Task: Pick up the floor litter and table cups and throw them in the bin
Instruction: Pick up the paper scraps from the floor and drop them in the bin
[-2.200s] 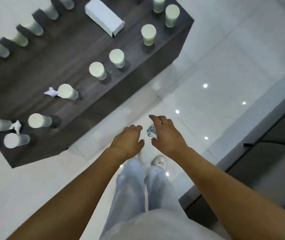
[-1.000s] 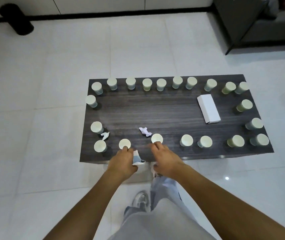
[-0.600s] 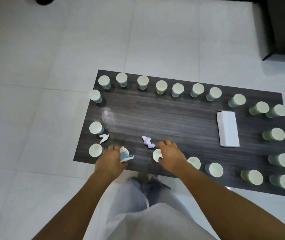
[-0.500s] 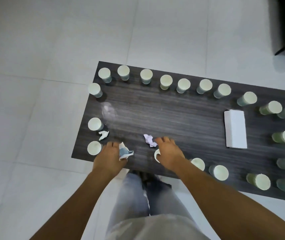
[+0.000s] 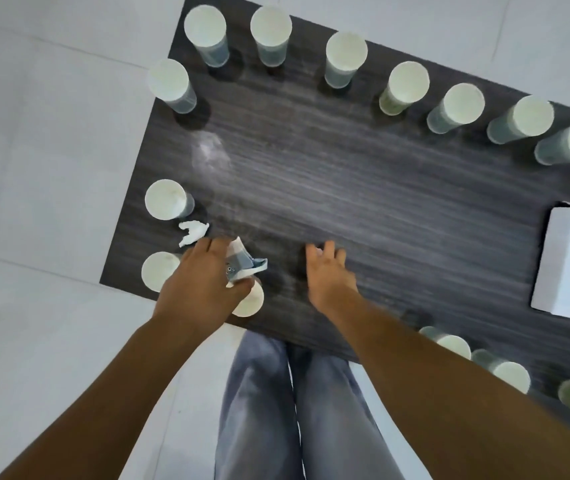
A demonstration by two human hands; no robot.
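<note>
Wrapper (image 5: 242, 263) in left hand (image 5: 197, 282).

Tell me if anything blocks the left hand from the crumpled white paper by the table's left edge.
Nothing visible: the left hand reaches right beside the crumpled white paper, though it already holds a blue-and-white wrapper.
</note>
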